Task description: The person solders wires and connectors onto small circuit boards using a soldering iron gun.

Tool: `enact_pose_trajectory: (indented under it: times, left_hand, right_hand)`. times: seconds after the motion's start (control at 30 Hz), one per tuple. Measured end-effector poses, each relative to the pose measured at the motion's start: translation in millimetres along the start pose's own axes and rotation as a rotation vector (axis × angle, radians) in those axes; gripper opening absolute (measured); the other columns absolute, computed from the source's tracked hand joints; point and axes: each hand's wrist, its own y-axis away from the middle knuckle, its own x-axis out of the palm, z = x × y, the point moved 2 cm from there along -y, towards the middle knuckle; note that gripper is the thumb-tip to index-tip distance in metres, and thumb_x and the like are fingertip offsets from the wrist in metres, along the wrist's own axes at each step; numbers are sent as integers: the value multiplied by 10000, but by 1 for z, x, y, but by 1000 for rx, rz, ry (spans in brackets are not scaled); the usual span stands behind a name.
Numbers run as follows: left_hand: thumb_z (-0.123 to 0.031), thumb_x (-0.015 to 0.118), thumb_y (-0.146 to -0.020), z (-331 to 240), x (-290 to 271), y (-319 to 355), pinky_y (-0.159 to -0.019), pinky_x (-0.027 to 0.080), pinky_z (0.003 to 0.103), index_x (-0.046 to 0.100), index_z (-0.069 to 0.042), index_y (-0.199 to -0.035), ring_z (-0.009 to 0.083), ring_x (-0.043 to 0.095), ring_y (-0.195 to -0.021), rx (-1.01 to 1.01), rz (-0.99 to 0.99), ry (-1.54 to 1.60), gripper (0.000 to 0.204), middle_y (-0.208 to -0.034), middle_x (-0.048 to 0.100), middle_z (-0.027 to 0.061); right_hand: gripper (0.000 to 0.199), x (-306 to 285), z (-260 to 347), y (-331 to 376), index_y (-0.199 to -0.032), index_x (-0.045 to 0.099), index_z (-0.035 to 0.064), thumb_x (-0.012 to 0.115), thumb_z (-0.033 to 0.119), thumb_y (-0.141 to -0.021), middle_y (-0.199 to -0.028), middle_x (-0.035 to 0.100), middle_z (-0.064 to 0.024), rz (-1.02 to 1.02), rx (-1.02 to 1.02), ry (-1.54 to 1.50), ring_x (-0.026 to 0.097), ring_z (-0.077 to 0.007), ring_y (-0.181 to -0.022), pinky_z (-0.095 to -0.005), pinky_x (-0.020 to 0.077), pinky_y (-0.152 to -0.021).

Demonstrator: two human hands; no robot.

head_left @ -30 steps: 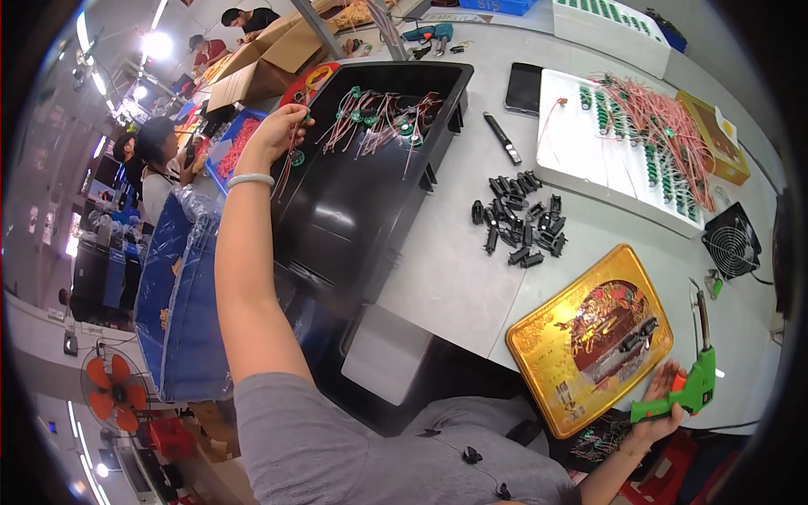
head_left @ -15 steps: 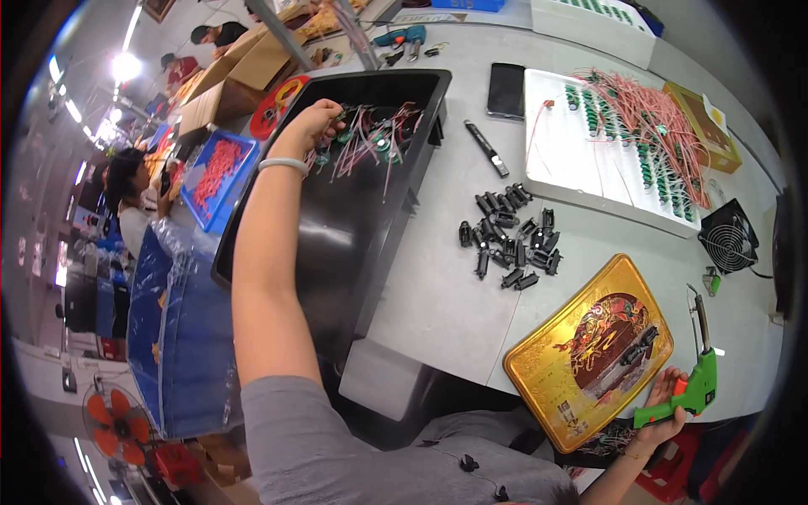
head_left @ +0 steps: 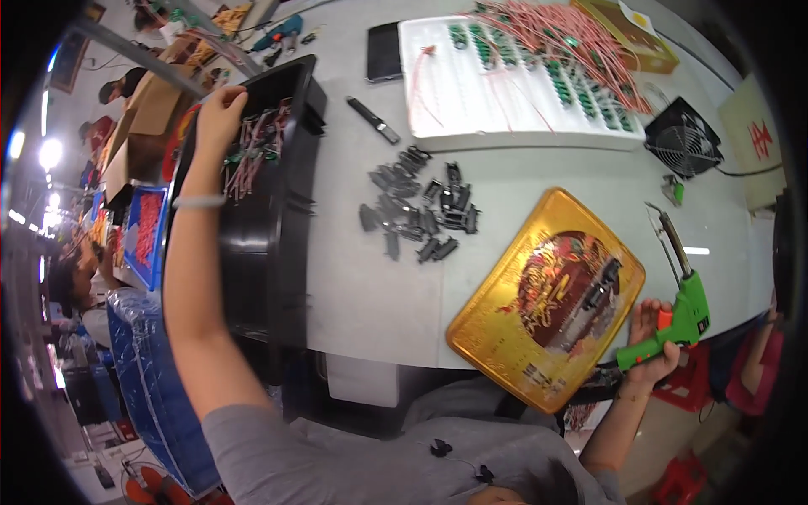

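My left hand (head_left: 220, 118) is over the far end of a black plastic bin (head_left: 290, 252), its fingers curled and their tips hidden. Beside it in the bin lie red and white wires with green parts (head_left: 257, 147). At the right, my right hand (head_left: 663, 360) is closed around the handle of a green soldering gun (head_left: 692, 307), whose metal tip points away from me. Left of this hand is a gold tin (head_left: 492, 324) with a decorated lid, and a small black plastic part (head_left: 602, 284) rests on it.
Several black plastic parts (head_left: 421, 202) are piled mid-table near a black pen-like tool (head_left: 372, 119). A white foam tray (head_left: 522, 141) carries green parts and pink wires (head_left: 572, 42). A phone (head_left: 384, 52), a black fan (head_left: 683, 139) and a blue tray (head_left: 151, 273) surround these.
The view has turned, so the table things appear further left and higher. My left hand stays over the bin, now at its left side. The soldering gun remains in my right hand.
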Motion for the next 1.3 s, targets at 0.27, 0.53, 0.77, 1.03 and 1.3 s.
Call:
enact_pose_trajectory:
  times: [0.27,0.53,0.77,1.03,1.3]
  left_hand:
    - [-50,604,-623,-236,-33,230,-707,370,381,540,-56,-739,261,510,-726,635,363,-30,133,-740,526,80]
    - [-134,598,-748,-264,40,330,-952,332,374,248,24,-1289,385,387,-1153,249,645,313,664,-1243,385,243]
    - [-53,517,-792,-262,73,319,-926,360,404,313,35,-1254,397,436,-1092,216,555,360,513,-1211,409,254]
    - [-28,542,-739,-271,79,273,-912,353,423,418,13,-1176,351,449,-1077,608,322,-9,456,-1156,473,204]
    - [-153,579,-727,-220,108,32,-721,413,347,637,-154,-893,239,574,-815,100,-50,-81,176,-820,623,38]
  right_hand:
    - [633,5,9,-20,-1167,432,25,567,212,-578,-1283,345,-232,22,-139,158,264,-353,-1247,-413,116,-1068]
    - [708,7,15,-37,-1224,389,36,542,178,-548,-1326,267,-283,109,-60,105,183,-365,-1285,-411,23,-1075]
    - [792,8,14,-12,-1284,328,69,531,177,-526,-1319,291,-275,79,-9,73,190,-374,-1282,-421,36,-1071]
    - [513,12,14,-5,-1054,494,-19,547,140,-569,-1337,233,-286,-42,-56,-55,119,-363,-1303,-416,69,-1077]
    - [516,7,14,-3,-1065,448,-6,550,116,-574,-1369,173,-245,-71,-60,-186,96,-367,-1304,-424,110,-1073]
